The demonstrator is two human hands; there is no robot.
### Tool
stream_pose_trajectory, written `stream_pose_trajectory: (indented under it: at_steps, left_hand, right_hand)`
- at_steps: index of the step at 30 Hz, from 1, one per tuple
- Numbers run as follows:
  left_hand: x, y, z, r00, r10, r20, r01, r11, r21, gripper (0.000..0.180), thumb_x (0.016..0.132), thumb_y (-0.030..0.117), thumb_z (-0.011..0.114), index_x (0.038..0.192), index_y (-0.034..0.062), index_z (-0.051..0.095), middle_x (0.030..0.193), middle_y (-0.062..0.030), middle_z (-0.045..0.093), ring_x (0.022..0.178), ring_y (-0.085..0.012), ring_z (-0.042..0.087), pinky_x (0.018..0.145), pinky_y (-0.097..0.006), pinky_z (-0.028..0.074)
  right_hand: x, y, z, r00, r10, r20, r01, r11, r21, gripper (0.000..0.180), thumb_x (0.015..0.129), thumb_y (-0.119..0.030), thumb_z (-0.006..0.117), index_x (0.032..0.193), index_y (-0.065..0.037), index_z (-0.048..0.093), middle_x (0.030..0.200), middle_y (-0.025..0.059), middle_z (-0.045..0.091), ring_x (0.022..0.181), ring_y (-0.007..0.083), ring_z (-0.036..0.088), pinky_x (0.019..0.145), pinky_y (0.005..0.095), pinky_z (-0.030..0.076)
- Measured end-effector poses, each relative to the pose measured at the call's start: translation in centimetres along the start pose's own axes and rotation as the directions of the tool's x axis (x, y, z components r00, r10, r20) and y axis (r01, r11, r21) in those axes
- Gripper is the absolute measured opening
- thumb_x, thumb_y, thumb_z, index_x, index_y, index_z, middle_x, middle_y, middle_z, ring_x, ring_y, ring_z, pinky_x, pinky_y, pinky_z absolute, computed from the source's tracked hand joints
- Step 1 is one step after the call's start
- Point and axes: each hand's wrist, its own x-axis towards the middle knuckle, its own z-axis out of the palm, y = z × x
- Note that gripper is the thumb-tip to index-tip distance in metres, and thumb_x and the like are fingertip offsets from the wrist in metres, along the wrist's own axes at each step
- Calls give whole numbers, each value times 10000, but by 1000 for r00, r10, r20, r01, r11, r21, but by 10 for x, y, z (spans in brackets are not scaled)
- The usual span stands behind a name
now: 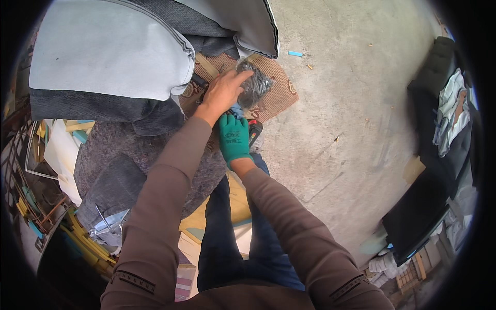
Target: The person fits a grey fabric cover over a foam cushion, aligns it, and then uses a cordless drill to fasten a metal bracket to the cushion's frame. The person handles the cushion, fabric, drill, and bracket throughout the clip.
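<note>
My left hand (225, 93), bare, lies over a clear plastic bag (257, 85) with dark contents and grips its near end. The bag rests on a brown patterned cardboard sheet (283, 95). My right hand (233, 138) wears a green glove and reaches up just under my left hand; its fingertips meet a small pale blue bit (237, 109) at the bag's edge. Whether the gloved fingers hold anything is hidden. A red and black tool (254, 132) lies right beside the glove.
Large grey seat cushions (108, 51) are stacked at the upper left, with dark grey fabric (119, 150) below them. Bare concrete floor (351, 103) spreads to the right, with a small blue scrap (295, 53). Dark upholstered pieces (418, 212) sit far right; yellow wooden strips (85, 243) lie lower left.
</note>
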Motion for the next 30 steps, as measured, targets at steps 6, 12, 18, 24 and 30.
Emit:
stream_pose_trajectory:
  at_steps: [6,12,18,24,30]
  left_hand:
    - [13,-2,0,997,14,-81,-26,988,-151,116,1018,108,777,1096,28,743,1033,-199,758,1005,-465,742,884,-540,588]
    - [-15,55,-17,981,-64,-185,25,977,-210,123,1023,100,763,1001,-11,715,954,-210,744,906,-455,737,804,-533,575]
    - [-90,130,-81,854,-302,-423,121,907,-403,106,1017,100,816,982,23,752,907,-151,766,797,-323,763,722,-442,585]
    - [-277,192,-217,718,-572,-397,217,725,-654,29,1081,40,775,1079,13,763,972,-43,719,831,-109,646,734,-285,513]
    - [-471,186,-291,193,-810,-553,314,585,-747,72,1146,99,740,1194,45,734,944,41,666,764,-21,555,667,-215,449]
  right_hand:
    - [0,2,-3,999,1,44,-1,1000,8,433,947,-102,731,1372,-65,659,1184,118,705,1108,311,723,1186,542,464]
    - [-1,3,18,999,28,45,-32,996,79,437,1063,-155,657,1492,-67,640,1379,164,727,1285,333,693,1161,519,490]
    - [-11,11,39,994,67,-82,-51,981,187,282,1050,-222,702,1300,-102,754,1297,159,790,1209,346,721,1101,570,471]
    - [-3,28,12,997,-36,71,31,997,70,310,1048,-252,710,1306,-81,731,1273,180,798,1159,385,744,1078,583,480]
    - [5,28,-22,990,-143,9,143,989,-34,330,1000,-273,713,1262,-72,693,1158,240,812,1055,478,763,1020,578,515]
